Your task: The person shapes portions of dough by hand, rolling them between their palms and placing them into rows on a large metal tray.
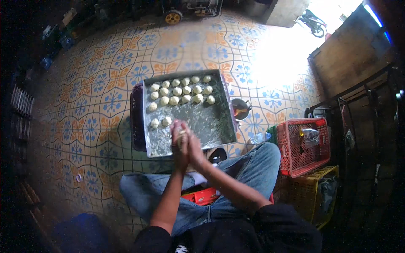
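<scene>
A square metal tray [206, 120], dusted with flour, lies in front of me. Round pale dough balls [186, 90] stand in rows across its far half. Two more dough balls [160, 122] sit apart from them at the near left. Over the tray's near edge, my left hand [179, 147] and my right hand [194, 149] are pressed palm to palm, fingers pointing away from me. Between them a piece of dough [182, 133] shows in part; the palms hide the rest.
Below the tray is a dark purple crate [137, 116]. A bowl with orange contents [241, 110] stands to its right. Further right are a red plastic basket [291, 147] holding a clear bag and a yellow crate [306, 198]. A wheeled machine [173, 17] stands far off on the patterned tiles.
</scene>
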The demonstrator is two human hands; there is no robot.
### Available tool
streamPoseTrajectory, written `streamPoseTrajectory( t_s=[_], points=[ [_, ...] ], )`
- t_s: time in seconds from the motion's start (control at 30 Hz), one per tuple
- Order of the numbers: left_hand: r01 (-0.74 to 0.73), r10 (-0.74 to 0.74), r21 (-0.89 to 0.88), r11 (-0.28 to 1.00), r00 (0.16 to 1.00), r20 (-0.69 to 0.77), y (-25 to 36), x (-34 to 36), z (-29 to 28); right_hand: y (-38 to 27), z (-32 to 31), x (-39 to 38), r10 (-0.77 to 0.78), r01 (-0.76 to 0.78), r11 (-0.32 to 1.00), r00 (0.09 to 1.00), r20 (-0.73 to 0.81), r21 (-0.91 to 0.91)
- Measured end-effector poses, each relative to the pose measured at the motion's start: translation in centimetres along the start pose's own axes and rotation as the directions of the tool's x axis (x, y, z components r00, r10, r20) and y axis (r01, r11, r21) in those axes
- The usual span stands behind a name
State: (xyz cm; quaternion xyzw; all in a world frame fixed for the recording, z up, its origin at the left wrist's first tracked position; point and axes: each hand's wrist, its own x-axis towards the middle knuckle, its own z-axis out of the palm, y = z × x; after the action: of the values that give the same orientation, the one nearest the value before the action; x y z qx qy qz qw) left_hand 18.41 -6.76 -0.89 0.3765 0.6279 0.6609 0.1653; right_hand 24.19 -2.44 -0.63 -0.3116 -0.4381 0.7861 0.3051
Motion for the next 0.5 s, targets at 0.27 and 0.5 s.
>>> streamPoseTrajectory(
  t_s=[0.27,0.5],
  points=[
    [0.132,-0.127,0.050,0.990,0.988,-0.087,5.4,-0.9,2.4,-5.0,-0.2,4.6,-0.051,0.049,0.999,0.978,0.200,0.015],
    [0.280,-0.357,-0.317,0.906,0.908,-0.218,0.8,4.2,-2.3,-4.8,2.1,-0.4,-0.141,0.194,0.957,0.960,0.241,-0.216]
  ],
)
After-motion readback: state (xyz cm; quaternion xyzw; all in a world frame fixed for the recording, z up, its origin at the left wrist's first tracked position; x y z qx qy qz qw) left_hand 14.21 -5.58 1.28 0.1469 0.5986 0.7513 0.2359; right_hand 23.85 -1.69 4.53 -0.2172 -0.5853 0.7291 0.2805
